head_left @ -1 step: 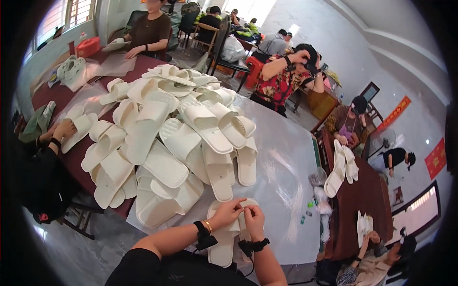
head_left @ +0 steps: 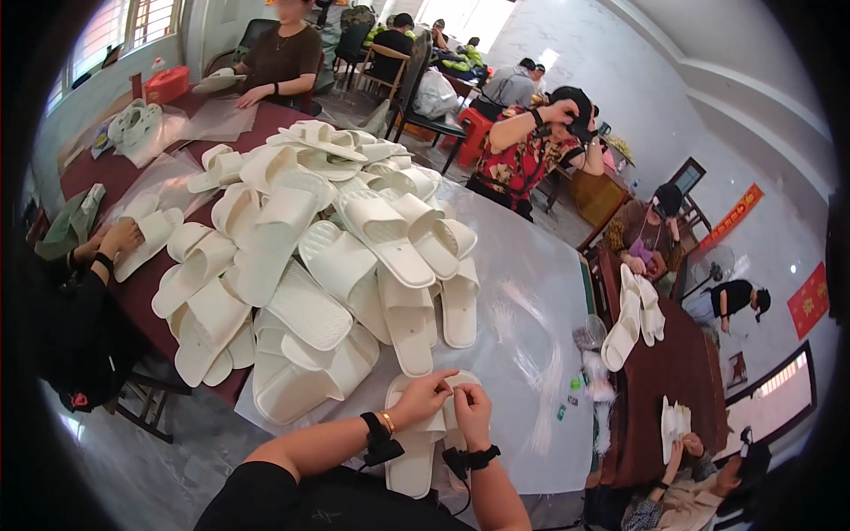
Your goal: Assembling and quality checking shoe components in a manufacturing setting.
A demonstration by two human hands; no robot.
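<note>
The left hand (head_left: 428,400) and the right hand (head_left: 473,414) are close together, thumbs and forefingers bent toward each other so that the tips almost meet. Whether a thin thing is pinched between them is too small to tell. Directly below them lies a pair of white slippers (head_left: 410,469), side by side on a pale plastic sheet (head_left: 549,460) over the desk (head_left: 135,296); the hands hide part of the straps. A black band (head_left: 378,438) and a gold bracelet (head_left: 386,419) circle the left wrist, and another black band (head_left: 484,456) the right.

Ahead of the hands and to their left rises a big heap of slippers (head_left: 288,212), piled at all angles, the nearest just beyond the left fingers. To the right of the hands, thin clear strands (head_left: 531,380) lie across the sheet, with small green bits (head_left: 575,384) farther right near its edge. Well to the left, a co-worker's hand (head_left: 121,237) rests on a slipper (head_left: 155,239). Far ahead on the left, past the heap, sits a red box (head_left: 166,86).
</note>
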